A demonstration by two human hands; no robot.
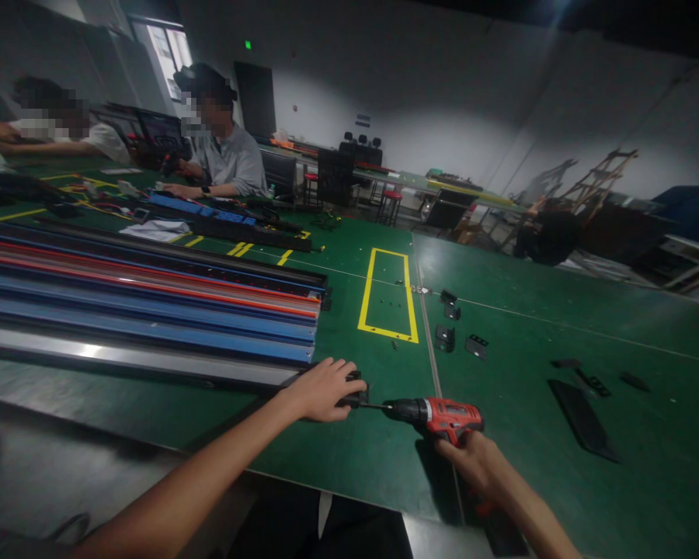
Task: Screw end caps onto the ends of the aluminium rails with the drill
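My right hand (481,462) is wrapped round the grip of a red and black cordless drill (451,418). Its long thin bit (376,406) points left and meets a black end bracket (352,397) at the end of a long silver metal profile (256,374). Over that bracket and the profile's end lies my left hand (325,390), fingers curled round it. Behind the silver profile, several long blue and red profiles (210,310) lie side by side on the green table (338,450).
A yellow taped rectangle (412,310) with small screws marks the table. Black brackets (444,338) and a flat black plate (582,419) lie at right. Across the table sits a person in a grey shirt (241,159), with blue parts (201,210) before them; more people work at far left.
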